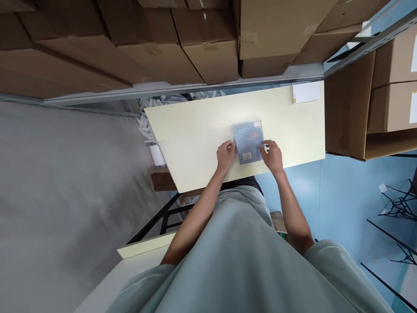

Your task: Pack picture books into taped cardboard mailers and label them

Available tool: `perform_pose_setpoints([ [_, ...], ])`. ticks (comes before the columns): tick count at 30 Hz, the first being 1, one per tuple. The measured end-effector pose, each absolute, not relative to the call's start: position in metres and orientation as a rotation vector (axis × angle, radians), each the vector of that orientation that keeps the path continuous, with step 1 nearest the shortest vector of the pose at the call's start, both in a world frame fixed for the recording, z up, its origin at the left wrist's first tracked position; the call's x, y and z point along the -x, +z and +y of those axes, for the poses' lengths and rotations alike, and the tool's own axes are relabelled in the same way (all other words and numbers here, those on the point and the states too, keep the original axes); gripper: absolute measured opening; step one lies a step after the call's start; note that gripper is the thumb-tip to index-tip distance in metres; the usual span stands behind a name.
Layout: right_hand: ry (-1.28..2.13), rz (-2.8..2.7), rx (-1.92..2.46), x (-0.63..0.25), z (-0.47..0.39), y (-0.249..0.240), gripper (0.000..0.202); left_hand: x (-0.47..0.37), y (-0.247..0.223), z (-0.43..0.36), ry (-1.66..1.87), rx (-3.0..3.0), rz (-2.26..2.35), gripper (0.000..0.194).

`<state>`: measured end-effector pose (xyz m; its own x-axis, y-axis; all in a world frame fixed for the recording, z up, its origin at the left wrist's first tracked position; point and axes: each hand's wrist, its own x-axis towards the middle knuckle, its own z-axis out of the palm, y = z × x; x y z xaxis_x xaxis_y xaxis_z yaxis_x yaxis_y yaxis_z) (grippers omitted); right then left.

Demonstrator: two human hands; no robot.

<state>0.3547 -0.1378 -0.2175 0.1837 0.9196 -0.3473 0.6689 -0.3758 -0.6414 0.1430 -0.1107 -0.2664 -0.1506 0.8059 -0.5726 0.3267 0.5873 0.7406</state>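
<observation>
1. I see cardboard boxes (210, 61) on a metal shelf (182, 89) across the top.
2. My cream tabletop (195, 134) spans the centre.
3. Blue floor (299, 187) shows at lower right, a grey surface (65, 174) at left.

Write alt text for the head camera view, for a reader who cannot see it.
Two bare hands, left and right, are at either side of a blue-grey flat item with a barcode on a pale tabletop. A small white box lies at the far right corner; cardboard boxes line a shelf beyond.

Two hands (226, 155) (273, 158), one flat item (249, 141) (blurred), one tabletop (195, 139)
</observation>
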Motion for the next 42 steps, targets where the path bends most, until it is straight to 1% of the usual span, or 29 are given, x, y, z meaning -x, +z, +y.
perform_pose_setpoints([
  [4, 1.021, -1.433, 2.241, -0.37, -0.127, -0.247, 0.039, -0.146, -0.269, -0.106, 0.502, -0.9, 1.775, 0.019],
  [8, 1.013, -1.484, 2.29, -0.363, -0.119, -0.259, 0.045, -0.145, -0.256, -0.099, 0.377, -0.963, 1.792, 0.021],
  [10, 0.979, -1.506, 2.317, -0.362, -0.116, -0.261, 0.046, -0.147, -0.248, -0.097, 0.343, -0.978, 1.796, 0.025],
  [13, 0.907, -1.501, 2.343, -0.371, -0.114, -0.263, 0.05, -0.16, -0.235, -0.096, 0.384, -0.97, 1.771, 0.03],
  [17, 0.843, -1.459, 2.428, -0.397, -0.114, -0.257, 0.052, -0.193, -0.221, -0.098, 0.418, -1.045, 1.746, 0.048],
  [20, 0.871, -1.437, 2.476, -0.416, -0.115, -0.249, 0.051, -0.213, -0.22, -0.097, 0.35, -1.109, 1.734, 0.054],
  [22, 0.916, -1.455, 2.474, -0.424, -0.117, -0.246, 0.05, -0.219, -0.226, -0.097, 0.291, -1.123, 1.738, 0.05],
  [26, 1.031, -1.554, 2.453, -0.431, -0.116, -0.244, 0.049, -0.217, -0.242, -0.099, 0.164, -1.075, 1.777, 0.036],
  [28, 1.11, -1.622, 2.446, -0.433, -0.11, -0.241, 0.049, -0.216, -0.245, -0.1, 0.099, -1.043, 1.786, 0.035],
  [31, 1.261, -1.737, 2.401, -0.439, -0.095, -0.224, 0.05, -0.221, -0.236, -0.099, 0.052, -1.025, 1.827, 0.035],
  [34, 1.281, -1.825, 2.279, -0.45, -0.073, -0.195, 0.051, -0.229, -0.213, -0.09, 0.102, -1.022, 1.903, 0.023],
  [36, 1.183, -1.873, 2.166, -0.461, -0.055, -0.172, 0.05, -0.23, -0.193, -0.079, 0.211, -1.02, 1.963, 0.018],
  [39, 0.967, -1.943, 1.93, -0.481, -0.015, -0.132, 0.049, -0.226, -0.161, -0.056, 0.446, -1.04, 2.002, 0.023],
  [42, 0.728, -2.015, 1.631, -0.495, 0.042, -0.081, 0.047, -0.219, -0.123, -0.024, 0.682, -1.097, 1.991, 0.024],
])
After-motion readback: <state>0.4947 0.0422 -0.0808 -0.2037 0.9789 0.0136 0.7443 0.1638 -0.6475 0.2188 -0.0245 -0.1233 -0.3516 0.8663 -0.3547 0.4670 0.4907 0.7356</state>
